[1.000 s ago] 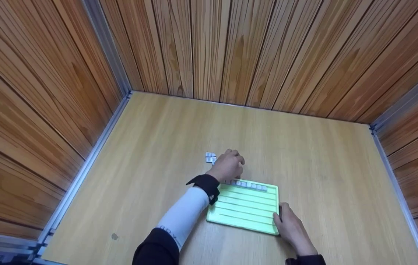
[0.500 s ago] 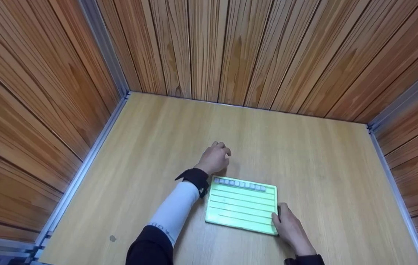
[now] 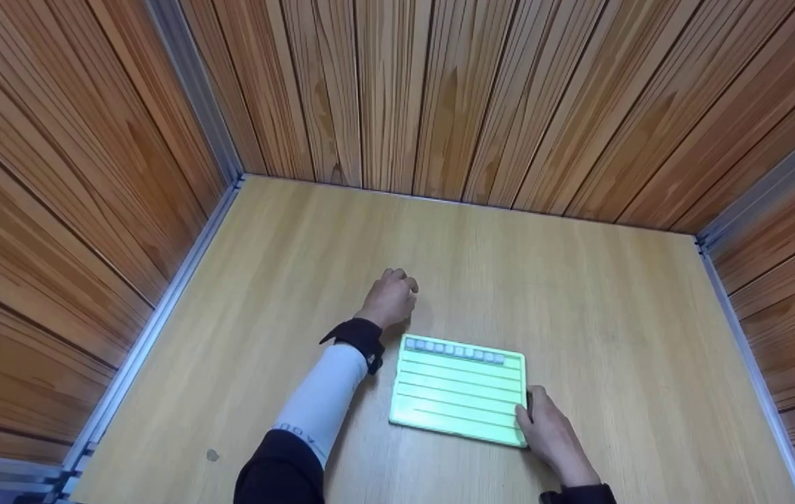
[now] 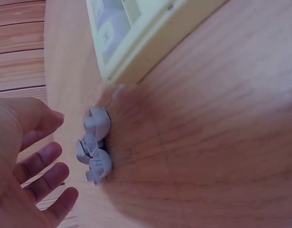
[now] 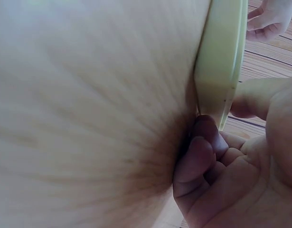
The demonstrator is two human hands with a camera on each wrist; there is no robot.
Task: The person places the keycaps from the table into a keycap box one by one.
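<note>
A light green tray (image 3: 457, 402) with several ridged rows lies on the table. Along its far row stands a line of small pale letter pieces (image 3: 449, 348). At the tray's near right corner my right hand (image 3: 557, 435) grips the rim, thumb on top and the other fingers curled at its side, as the right wrist view shows. Beyond the tray's far left corner, my left hand (image 3: 389, 299) hovers with loosely bent fingers and holds nothing. In the left wrist view, loose grey letter pieces (image 4: 96, 145) lie on the table beside its fingertips; the hand hides them from the head view.
The wooden table (image 3: 285, 245) is bounded by plank walls (image 3: 390, 91) at the back and sides, with metal rails (image 3: 187, 273) along the edges. A small dark spot (image 3: 212, 455) marks the table at the near left.
My left hand has moved left, away from the tray's far row, to the loose letter pieces, which it now covers in the head view. My right hand has stayed on the tray.
</note>
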